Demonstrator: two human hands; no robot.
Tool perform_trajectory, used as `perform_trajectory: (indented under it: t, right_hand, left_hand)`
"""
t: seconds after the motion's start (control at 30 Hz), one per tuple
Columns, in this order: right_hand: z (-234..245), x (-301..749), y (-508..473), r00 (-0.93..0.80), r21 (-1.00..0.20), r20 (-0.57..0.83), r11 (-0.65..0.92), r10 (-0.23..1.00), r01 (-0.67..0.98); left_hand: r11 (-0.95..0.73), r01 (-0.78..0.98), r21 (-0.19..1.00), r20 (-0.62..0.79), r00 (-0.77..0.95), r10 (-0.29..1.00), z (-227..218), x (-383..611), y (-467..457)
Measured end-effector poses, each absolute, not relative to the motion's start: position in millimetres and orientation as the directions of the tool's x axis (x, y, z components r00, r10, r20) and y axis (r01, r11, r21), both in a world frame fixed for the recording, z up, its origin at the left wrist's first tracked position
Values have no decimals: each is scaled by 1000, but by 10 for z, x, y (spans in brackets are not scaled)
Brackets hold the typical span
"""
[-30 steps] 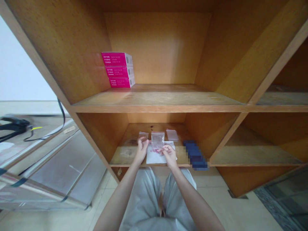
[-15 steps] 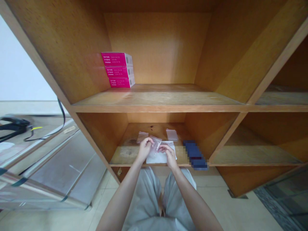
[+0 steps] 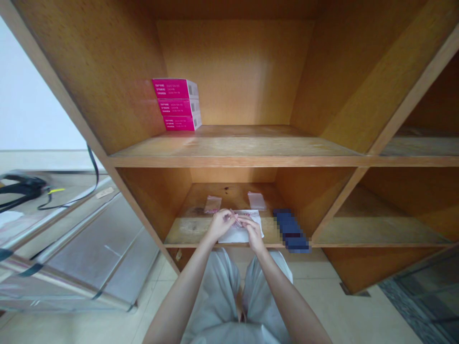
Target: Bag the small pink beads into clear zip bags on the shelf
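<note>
Both hands have drawn inward and lower since the earlier view, and now meet over a white paper sheet (image 3: 239, 233) near the front edge of the lower shelf (image 3: 229, 224). The left hand (image 3: 222, 225) reaches across from the left, and the right hand (image 3: 253, 232) sits just beside it, their fingertips (image 3: 235, 218) nearly touching. Their grip is narrow, pinched close around something small and pink (image 3: 237, 219), though the pictures cannot settle which hand actually holds it or exactly what it is. The clear plastic bag that stood between the hands earlier can no longer be made out there.

Two more clear bags lie flat towards the back of the same shelf. One, with a pinkish tint (image 3: 213, 204), sits behind the left hand, and the other (image 3: 256, 201) sits behind the right, beyond the far edge of the paper. A pixelated dark blue object (image 3: 291, 230) lies to the right of the paper, slanting across the shelf's front edge.

On the shelf above, three magenta boxes (image 3: 177, 105) stand stacked against the left wall, near the back corner. Grey trousers (image 3: 236, 286) fill the view below the shelf, over a tiled floor (image 3: 315, 306). Off to the left, a black strap (image 3: 21, 187) lies on a wrapped panel (image 3: 86, 248).
</note>
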State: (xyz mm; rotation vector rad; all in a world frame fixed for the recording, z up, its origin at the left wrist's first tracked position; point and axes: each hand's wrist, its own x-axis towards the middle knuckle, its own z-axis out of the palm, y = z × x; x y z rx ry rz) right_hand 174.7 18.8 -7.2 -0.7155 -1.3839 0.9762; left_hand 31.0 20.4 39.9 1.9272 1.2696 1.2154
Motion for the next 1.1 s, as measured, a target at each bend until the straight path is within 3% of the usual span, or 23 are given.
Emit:
perform_trajectory:
  t: [0.27, 1.1]
  right_hand:
    - [25, 1727, 147, -99, -873, 484, 471, 870, -125]
    - [-132, 1702, 210, -99, -894, 447, 445, 889, -48]
  left_hand:
    - [-502, 413, 760, 456, 212, 864, 426, 286, 186]
    - [-504, 474, 722, 393, 319, 862, 494, 260, 162]
